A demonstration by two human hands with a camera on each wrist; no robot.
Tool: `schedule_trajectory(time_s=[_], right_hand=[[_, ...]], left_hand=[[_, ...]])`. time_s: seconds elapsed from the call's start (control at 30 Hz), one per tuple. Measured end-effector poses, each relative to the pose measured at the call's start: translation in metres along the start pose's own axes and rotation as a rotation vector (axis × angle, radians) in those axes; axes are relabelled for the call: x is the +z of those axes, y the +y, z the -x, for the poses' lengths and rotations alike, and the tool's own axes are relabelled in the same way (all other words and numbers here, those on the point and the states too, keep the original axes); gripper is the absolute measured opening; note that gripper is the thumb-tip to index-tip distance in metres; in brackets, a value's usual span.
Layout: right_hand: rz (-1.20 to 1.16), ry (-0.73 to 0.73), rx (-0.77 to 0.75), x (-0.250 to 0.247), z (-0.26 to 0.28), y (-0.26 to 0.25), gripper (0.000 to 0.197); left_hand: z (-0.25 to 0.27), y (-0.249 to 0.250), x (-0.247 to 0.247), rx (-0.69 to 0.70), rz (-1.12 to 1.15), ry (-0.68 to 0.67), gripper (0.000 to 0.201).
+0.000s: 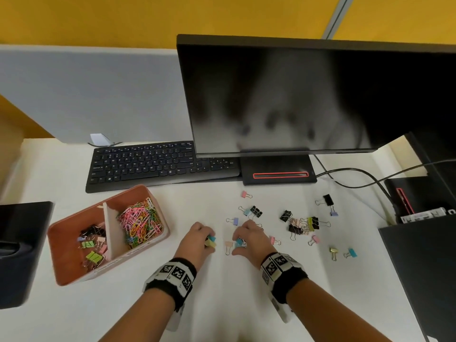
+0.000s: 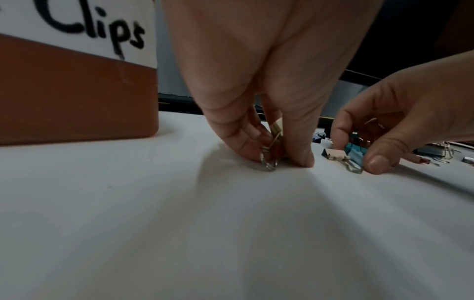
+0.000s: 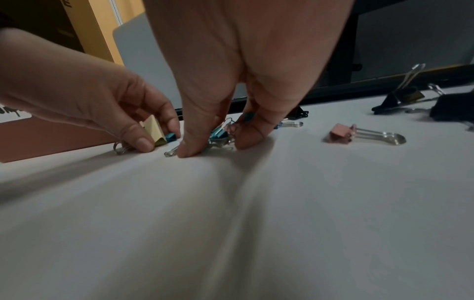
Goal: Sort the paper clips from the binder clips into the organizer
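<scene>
The terracotta organizer [image 1: 64, 233] stands at the left, with coloured paper clips [image 1: 140, 223] in its right compartment and binder clips [image 1: 92, 245] in its left one. My left hand [image 1: 208, 241] pinches a yellow binder clip [image 2: 277, 130] against the table, with a blue one [image 3: 170, 137] beside it. My right hand [image 3: 212, 146] pinches a blue binder clip [image 3: 218, 134] low on the table. A peach binder clip [image 1: 228, 245] lies between the hands. Several more binder clips [image 1: 301, 224] are scattered to the right.
A black keyboard [image 1: 153, 164] and a monitor [image 1: 296, 95] on its base [image 1: 278, 169] stand behind the clips. Cables [image 1: 357, 176] run to the right. A black case [image 1: 419, 267] fills the right edge and a dark object [image 1: 22, 243] the left edge.
</scene>
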State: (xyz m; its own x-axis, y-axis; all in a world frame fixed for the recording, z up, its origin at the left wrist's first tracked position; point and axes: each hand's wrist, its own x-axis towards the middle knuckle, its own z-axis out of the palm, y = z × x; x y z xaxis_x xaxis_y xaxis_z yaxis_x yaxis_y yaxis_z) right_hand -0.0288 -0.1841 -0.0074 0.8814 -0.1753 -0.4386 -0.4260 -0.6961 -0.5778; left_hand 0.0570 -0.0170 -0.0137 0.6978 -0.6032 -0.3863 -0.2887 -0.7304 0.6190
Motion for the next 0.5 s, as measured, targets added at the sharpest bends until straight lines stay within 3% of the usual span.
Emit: schedule_trajectory(time_s=[0.27,0.37,0.5], right_hand=[[0.105,-0.117,-0.033,-0.004,-0.004,-0.009,0.024],[0.069,-0.095,-0.056,-0.003,0.000,-0.014,0.021],[-0.048,-0.030,-0.165,-0.004,0.007,-0.044,0.017]], left_hand=[[0.008,0.004,-0.001,-0.015,-0.014,0.033,0.028],[0.017,0.009,-0.009,-0.027,0.061,0.050,0.026],[0.049,0.011,-0.040,0.016,0.194,0.170,0.025]])
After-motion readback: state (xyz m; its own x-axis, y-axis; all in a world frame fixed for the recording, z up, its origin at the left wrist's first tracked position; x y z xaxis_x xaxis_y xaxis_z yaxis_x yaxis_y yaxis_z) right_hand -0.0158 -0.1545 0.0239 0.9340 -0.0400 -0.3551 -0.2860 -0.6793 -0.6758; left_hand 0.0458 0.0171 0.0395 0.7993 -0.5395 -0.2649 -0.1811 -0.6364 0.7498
